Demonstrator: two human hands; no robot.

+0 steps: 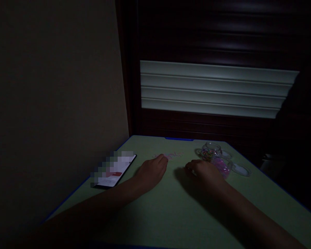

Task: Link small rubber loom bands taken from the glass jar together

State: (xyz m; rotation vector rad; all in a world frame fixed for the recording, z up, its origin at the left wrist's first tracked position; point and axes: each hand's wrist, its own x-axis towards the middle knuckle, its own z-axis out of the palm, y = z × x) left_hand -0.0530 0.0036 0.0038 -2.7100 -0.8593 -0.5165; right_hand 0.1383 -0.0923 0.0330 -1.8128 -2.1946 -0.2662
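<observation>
Two bare arms reach across a pale green worktop with a blue edge, set in a dim corner between a plain wall and a dark shuttered front that carries a lit band of light slats. A phone lies flat near the worktop's left edge, its screen glowing, just beside the left forearm. The left hand rests palm down with its fingers loosely together and holding nothing; the fingertips touch the near end of a faint pink strand of small pieces lying on the worktop. The right hand rests knuckles up with its fingers curled under; in this light it is unclear whether they pinch anything. Right behind it lies a clear jar of pink beads, tipped on its side, and just beyond that stands a small clear jar of mixed coloured beads. A round lid lies flat to the right of the jars.
</observation>
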